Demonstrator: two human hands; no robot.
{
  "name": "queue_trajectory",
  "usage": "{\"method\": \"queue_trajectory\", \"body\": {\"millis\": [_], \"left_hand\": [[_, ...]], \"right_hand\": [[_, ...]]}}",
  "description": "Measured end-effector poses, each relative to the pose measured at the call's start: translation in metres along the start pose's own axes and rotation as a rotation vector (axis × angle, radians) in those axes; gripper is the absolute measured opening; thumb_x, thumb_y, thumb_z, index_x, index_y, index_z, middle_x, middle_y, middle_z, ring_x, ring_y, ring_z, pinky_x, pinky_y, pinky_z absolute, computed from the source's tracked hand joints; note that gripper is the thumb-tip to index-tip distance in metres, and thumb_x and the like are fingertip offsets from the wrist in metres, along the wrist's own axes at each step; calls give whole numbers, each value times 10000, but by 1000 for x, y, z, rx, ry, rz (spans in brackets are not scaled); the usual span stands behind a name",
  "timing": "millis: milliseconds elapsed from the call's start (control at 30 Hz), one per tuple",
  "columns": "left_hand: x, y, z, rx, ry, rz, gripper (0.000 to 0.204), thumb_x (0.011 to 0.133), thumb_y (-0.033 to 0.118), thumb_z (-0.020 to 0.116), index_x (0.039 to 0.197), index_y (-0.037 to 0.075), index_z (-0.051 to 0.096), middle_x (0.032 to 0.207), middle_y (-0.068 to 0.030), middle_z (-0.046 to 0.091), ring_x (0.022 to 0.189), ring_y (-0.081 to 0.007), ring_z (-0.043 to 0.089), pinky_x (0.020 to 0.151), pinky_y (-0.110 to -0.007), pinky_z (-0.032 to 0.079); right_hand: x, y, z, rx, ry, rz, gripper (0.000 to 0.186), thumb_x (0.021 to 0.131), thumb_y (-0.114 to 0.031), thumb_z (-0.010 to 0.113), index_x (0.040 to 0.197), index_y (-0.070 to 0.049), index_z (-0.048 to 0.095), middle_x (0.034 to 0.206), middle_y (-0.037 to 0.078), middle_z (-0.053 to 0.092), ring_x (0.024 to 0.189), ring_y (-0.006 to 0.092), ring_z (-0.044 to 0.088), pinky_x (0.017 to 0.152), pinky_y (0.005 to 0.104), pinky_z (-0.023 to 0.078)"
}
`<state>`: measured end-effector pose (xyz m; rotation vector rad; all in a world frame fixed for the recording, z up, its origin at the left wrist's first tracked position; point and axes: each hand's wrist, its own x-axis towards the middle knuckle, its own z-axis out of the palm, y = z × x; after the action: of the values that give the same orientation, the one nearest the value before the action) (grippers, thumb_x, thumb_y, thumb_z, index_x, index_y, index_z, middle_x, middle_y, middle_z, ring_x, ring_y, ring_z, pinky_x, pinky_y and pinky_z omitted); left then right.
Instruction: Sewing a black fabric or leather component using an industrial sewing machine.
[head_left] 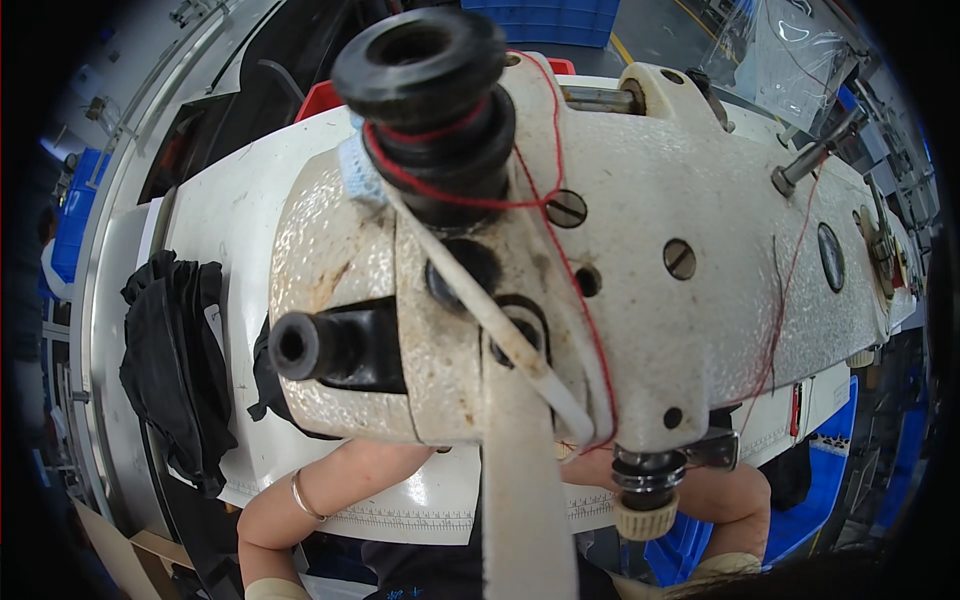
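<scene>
A large off-white sewing machine head [650,160] fills the middle of the view and hides both my hands. My left forearm [360,480], wearing a silver bangle [297,495], passes behind its lower edge. On the other side my right forearm [720,490] bends in behind the machine too. What either hand holds or touches cannot be seen. Red thread [558,130] loops around the black knob [415,65] and runs down the machine. A pale cord or strap [480,300] slants across the front. Part of a black cloth [262,375] shows from behind the machine's left end.
The white worktable [225,205] spreads under the machine, with a ruler scale along its near edge. A folded black cloth pile [175,370] lies at its left. Blue crates [545,20] stand behind, and a blue bin [820,500] is at the lower right.
</scene>
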<state>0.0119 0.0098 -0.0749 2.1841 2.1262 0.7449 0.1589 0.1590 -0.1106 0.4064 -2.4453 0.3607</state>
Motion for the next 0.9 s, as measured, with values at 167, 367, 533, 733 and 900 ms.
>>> {"method": "queue_trajectory", "body": {"millis": [167, 367, 533, 733, 900], "left_hand": [[1, 3, -2, -19, -71, -46, 305, 657, 38, 652, 960, 67, 663, 862, -117, 620, 791, -292, 615, 694, -397, 492], [10, 13, -11, -5, -96, -63, 317, 643, 47, 638, 958, 61, 666, 900, -131, 617, 855, -303, 614, 743, -409, 493], [18, 21, -16, -48, -34, -129, 277, 652, 56, 591, 922, 15, 640, 915, -140, 582, 876, -328, 589, 724, -436, 478], [18, 24, -10, -36, 19, -132, 264, 612, 33, 589, 869, 23, 650, 876, -124, 577, 810, -308, 581, 675, -422, 467], [14, 22, 0, -45, 138, -130, 278, 576, 18, 596, 846, 35, 660, 816, -102, 577, 748, -290, 582, 629, -405, 468]], "right_hand": [[10, -2, -20, 99, -100, 134, 285, 792, -217, 621, 1015, -41, 600, 990, 140, 592, 961, 285, 579, 849, 400, 459], [7, -5, -35, 139, -201, 278, 346, 840, -231, 631, 1131, -47, 601, 1074, 132, 610, 1021, 272, 600, 918, 386, 469], [-2, -7, -31, 129, -410, 186, 264, 792, -194, 628, 1011, -46, 635, 821, 66, 600, 804, 214, 581, 554, 342, 510], [-2, -6, -37, -30, -295, -6, 265, 787, -173, 632, 999, -15, 627, 736, 30, 581, 732, 204, 535, 454, 299, 471], [0, -6, -38, -83, -405, 19, 270, 719, -146, 633, 969, -46, 648, 754, 35, 593, 770, 211, 537, 462, 302, 475]]}}
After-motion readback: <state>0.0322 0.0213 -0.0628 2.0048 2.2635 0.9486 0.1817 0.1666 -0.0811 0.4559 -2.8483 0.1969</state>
